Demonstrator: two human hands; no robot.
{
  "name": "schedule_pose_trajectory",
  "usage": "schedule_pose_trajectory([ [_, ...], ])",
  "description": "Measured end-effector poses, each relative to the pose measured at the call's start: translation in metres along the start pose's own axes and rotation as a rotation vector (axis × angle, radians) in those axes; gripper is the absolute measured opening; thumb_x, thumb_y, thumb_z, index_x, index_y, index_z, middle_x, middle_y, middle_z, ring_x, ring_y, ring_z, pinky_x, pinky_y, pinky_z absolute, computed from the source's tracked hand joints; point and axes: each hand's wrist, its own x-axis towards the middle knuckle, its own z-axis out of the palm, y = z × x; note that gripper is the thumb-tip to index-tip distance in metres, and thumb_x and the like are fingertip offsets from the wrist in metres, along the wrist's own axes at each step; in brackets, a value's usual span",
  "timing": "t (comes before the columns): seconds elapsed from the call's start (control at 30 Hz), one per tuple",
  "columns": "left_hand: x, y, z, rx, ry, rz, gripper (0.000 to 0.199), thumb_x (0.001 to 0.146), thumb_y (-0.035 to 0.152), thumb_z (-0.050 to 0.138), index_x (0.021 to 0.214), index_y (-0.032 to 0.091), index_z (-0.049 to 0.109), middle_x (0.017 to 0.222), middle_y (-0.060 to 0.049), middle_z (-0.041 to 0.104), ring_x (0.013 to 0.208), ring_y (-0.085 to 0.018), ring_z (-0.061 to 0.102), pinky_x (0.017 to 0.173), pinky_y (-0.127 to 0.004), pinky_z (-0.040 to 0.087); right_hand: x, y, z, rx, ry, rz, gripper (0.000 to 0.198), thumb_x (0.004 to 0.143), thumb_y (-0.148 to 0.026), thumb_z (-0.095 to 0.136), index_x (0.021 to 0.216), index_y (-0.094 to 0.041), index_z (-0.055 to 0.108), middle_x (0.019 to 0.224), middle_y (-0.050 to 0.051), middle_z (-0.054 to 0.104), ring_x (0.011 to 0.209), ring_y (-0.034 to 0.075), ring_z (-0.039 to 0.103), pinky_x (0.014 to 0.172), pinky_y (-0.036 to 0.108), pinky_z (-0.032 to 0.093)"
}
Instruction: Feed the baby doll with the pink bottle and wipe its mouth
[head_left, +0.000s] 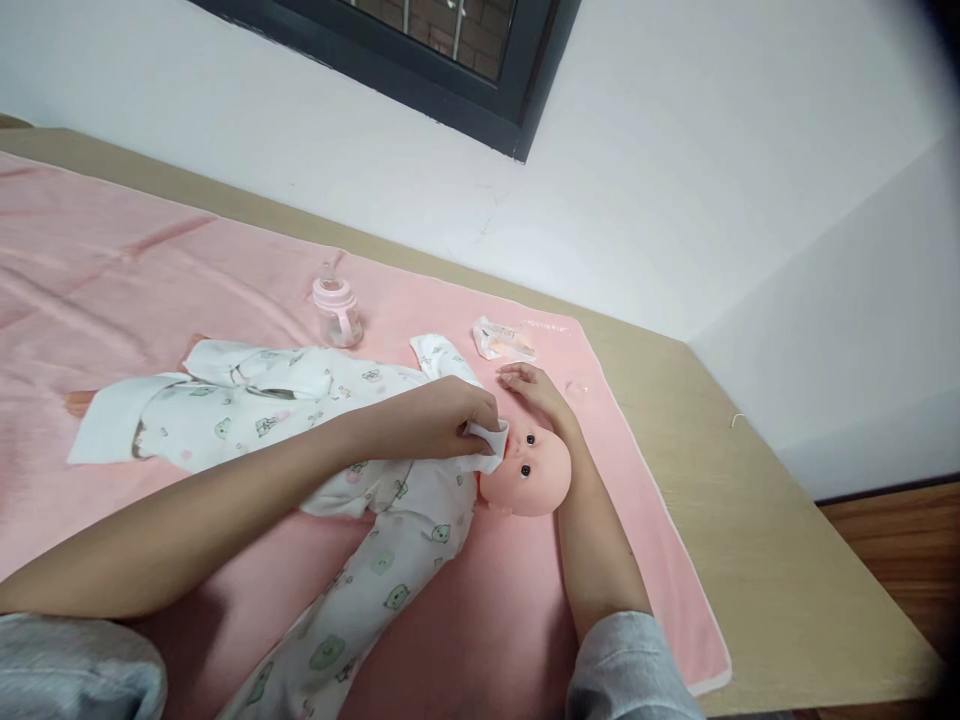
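A baby doll (536,480) lies on its back, its head toward the right, in white pyjamas (352,385) printed with small green and pink figures. My left hand (442,415) reaches across its chest, fingers pinched on a white tissue (491,445) that touches the doll's mouth and chin. Beyond the head, my right hand (534,388) rests on the blanket with its fingers stretched out and nothing visible in them. The right forearm lies alongside the crown of the doll's head. The tissue hides the lower part of the doll's face.
A pink blanket (247,280) covers much of the wooden table (675,420). Behind the doll stands a pink-lidded baby bottle (337,315) with handles. A crumpled clear packet (504,340) lies near my right hand, and a small clear item (577,388) beside it. White walls border the table.
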Motion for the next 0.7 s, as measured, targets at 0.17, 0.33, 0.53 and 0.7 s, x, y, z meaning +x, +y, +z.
schedule_pose_trajectory([
  [0.17, 0.0003, 0.0036, -0.0013, 0.032, 0.008, 0.027, 0.022, 0.082, 0.006, 0.06, 0.063, 0.014, 0.054, 0.078, 0.001, 0.061, 0.059, -0.009, 0.047, 0.058, -0.025, 0.031, 0.0023, 0.0049, -0.0006, -0.013, 0.0, -0.019, 0.03, 0.076, -0.039, 0.071, 0.101, -0.021, 0.068, 0.113, 0.007, 0.07, 0.104, 0.019, 0.066, 0.105, 0.042, 0.046],
  [0.33, -0.0002, 0.0037, -0.0021, 0.047, 0.016, 0.042, 0.018, 0.081, 0.003, 0.059, 0.067, 0.015, 0.06, 0.079, 0.001, 0.062, 0.059, -0.01, 0.049, 0.059, -0.024, 0.033, 0.0026, 0.0073, -0.0006, 0.007, -0.008, -0.03, 0.031, 0.076, -0.041, 0.071, 0.1, -0.021, 0.068, 0.114, 0.007, 0.07, 0.106, 0.019, 0.065, 0.106, 0.041, 0.045],
  [0.53, -0.0015, -0.0025, 0.0003, 0.046, 0.078, 0.057, 0.015, 0.082, 0.007, 0.057, 0.077, 0.018, 0.066, 0.08, 0.001, 0.064, 0.064, -0.013, 0.056, 0.06, -0.024, 0.036, 0.0036, 0.0106, -0.0014, 0.041, -0.01, -0.043, 0.031, 0.076, -0.042, 0.071, 0.099, -0.022, 0.068, 0.112, 0.007, 0.07, 0.104, 0.018, 0.066, 0.104, 0.04, 0.046],
  [0.7, -0.0013, -0.0021, 0.0006, 0.056, 0.072, 0.056, 0.016, 0.082, 0.006, 0.056, 0.077, 0.017, 0.066, 0.081, 0.0, 0.065, 0.065, -0.013, 0.056, 0.061, -0.024, 0.036, 0.0036, 0.0102, -0.0014, 0.035, -0.012, -0.045, 0.03, 0.078, -0.042, 0.069, 0.1, -0.022, 0.068, 0.112, 0.007, 0.07, 0.103, 0.018, 0.066, 0.103, 0.04, 0.046],
])
